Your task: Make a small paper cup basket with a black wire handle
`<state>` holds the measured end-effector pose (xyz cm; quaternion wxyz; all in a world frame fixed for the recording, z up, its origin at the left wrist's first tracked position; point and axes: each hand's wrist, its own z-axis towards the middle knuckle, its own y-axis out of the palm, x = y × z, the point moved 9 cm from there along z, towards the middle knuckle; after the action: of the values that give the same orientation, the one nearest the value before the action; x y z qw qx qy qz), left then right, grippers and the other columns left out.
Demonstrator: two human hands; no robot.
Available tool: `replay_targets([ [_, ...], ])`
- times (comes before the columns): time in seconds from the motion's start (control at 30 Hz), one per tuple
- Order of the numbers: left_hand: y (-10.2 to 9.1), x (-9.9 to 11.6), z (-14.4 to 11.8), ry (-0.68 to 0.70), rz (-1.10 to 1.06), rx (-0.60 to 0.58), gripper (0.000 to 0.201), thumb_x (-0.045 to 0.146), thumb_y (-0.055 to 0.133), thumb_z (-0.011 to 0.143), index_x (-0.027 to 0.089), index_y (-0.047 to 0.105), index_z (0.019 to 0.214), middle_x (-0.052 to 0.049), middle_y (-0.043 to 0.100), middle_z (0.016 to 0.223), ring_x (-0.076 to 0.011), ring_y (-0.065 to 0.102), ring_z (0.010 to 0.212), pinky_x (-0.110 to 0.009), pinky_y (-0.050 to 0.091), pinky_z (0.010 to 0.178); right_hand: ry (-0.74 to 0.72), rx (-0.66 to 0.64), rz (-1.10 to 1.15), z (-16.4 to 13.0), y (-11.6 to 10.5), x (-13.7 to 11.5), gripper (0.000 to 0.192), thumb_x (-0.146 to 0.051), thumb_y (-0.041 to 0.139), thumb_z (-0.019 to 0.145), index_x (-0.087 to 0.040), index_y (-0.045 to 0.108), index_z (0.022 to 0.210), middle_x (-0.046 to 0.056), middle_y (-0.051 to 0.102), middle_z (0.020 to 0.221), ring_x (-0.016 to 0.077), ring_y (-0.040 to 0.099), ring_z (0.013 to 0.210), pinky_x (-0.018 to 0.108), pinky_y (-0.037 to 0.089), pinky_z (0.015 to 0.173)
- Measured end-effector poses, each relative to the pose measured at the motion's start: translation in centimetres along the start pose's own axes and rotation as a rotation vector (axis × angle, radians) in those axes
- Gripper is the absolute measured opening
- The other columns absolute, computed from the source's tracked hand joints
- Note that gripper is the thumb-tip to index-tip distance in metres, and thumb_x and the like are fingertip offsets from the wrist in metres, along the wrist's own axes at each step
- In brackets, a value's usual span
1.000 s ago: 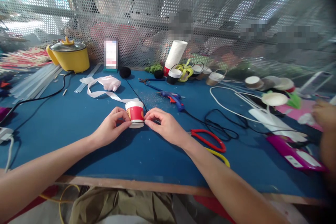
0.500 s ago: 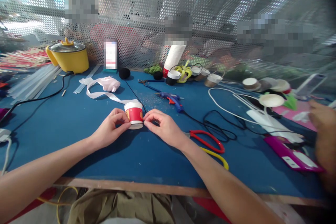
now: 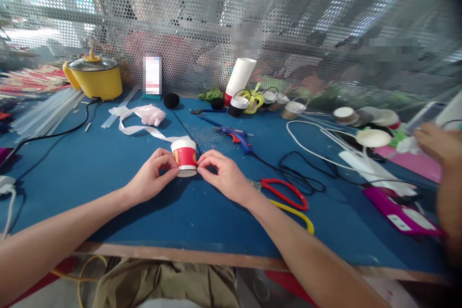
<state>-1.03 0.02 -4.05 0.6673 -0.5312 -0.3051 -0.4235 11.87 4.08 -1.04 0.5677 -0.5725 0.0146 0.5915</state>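
A small red-and-white paper cup (image 3: 186, 157) stands upright near the middle of the blue table, between my hands. My left hand (image 3: 153, 175) pinches its lower left side between thumb and fingers. On the other side, my right hand (image 3: 224, 176) has thumb and fingertips pressed together against the cup's lower right edge. A thin dark line runs round the cup near its base; whether it is a cord or print I cannot tell. Behind the cup, a white ribbon (image 3: 155, 134) trails from a pale pink bundle (image 3: 153, 115).
A blue glue gun (image 3: 236, 137) with a black cable lies behind my right hand. Scissors with red and yellow handles (image 3: 285, 192) rest by my right forearm. Stacked cups (image 3: 241, 77) and a yellow pot (image 3: 99, 79) stand further back. Another person's hand (image 3: 438, 144) is at right.
My hands and the cup stay almost in place. At the right, the other person's hand has moved slightly up and left, over the pink item.
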Motion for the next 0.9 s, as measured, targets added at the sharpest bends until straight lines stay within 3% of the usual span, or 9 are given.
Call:
replay_targets([
  [0.9,0.14,0.0,0.05,-0.025,-0.03,0.009,0.012,0.025,0.05,0.077,0.016,0.051,0.069,-0.003,0.044,0.084,-0.0132,0.047,0.078,-0.028,0.042,0.071,-0.067,0.064,-0.072,-0.1,0.01,-0.6,0.012,-0.009,0.054,0.073,-0.018,0.054,0.065,0.004,0.058,0.08,0.013,0.057,0.075,0.027,0.045,0.071],
])
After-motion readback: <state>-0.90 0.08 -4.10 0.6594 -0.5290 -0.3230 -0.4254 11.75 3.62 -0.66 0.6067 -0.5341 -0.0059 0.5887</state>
